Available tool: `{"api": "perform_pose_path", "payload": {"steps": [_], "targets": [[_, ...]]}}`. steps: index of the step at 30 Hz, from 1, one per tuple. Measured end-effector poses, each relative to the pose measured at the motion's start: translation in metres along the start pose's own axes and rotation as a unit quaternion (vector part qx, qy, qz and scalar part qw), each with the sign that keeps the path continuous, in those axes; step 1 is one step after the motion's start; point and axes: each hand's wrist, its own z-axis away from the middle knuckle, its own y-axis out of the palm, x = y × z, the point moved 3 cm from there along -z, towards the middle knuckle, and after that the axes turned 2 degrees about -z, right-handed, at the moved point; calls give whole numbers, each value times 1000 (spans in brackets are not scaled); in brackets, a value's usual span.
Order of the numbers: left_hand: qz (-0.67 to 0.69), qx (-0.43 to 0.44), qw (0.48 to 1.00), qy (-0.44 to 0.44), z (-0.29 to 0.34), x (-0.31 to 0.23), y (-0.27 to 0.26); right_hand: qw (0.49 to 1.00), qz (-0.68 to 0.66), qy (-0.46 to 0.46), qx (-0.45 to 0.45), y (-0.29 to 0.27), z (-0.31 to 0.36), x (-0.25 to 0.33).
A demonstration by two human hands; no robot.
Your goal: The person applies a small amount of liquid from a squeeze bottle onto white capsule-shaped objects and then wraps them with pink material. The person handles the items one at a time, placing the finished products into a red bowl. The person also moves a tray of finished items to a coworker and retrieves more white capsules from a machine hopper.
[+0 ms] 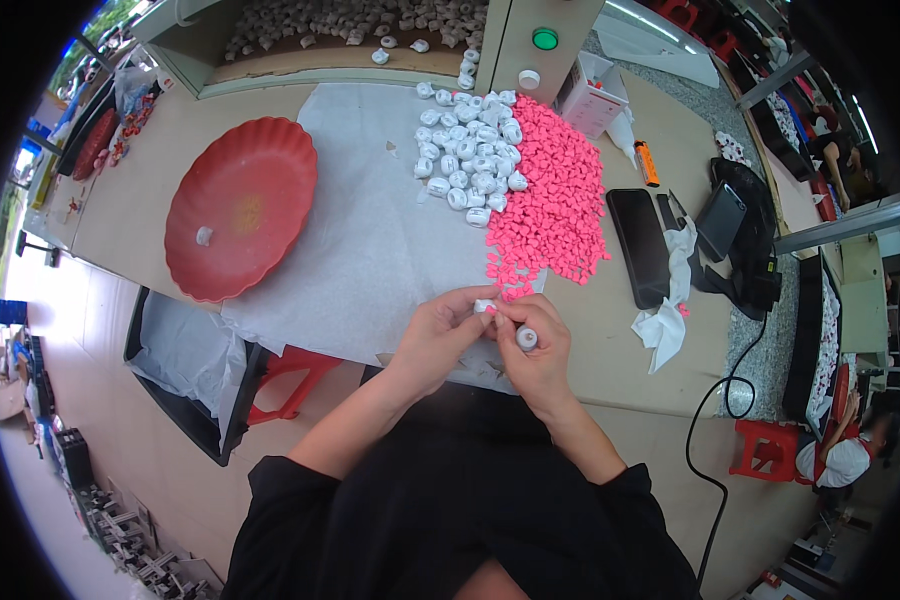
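Near the front edge of the white paper sheet (370, 230), my two hands meet. My left hand (435, 340) is closed, pinching a small white rounded piece (484, 305) with a pink bit at its side. My right hand (540, 355) is closed around a slim white tube (527, 338), whose round end sticks out, while its fingertips touch the white piece. Just beyond my hands spreads a heap of small pink pieces (560, 190). To its left lies a cluster of white rounded pieces (470, 150) with dark markings.
A red scalloped dish (195, 240) holding one white piece stands on the left. On the right lie a black phone (638, 250), an orange lighter-like object (647, 163) and crumpled tissue (662, 330). A shelf (270, 75) with many white pieces and a white box (592, 95) stand behind.
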Motion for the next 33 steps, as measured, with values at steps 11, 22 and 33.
{"api": "perform_pose_path", "payload": {"steps": [11, 22, 33], "targets": [[-686, -462, 463, 318, 26, -141, -118, 985, -146, 72, -60, -10, 6, -15], [-832, -307, 424, 181, 14, -126, -105, 961, -256, 85, -52, -13, 5, -9], [-787, -274, 454, 316, 23, -107, -18, 926, -332, 157, -88, -45, 5, -15]]}}
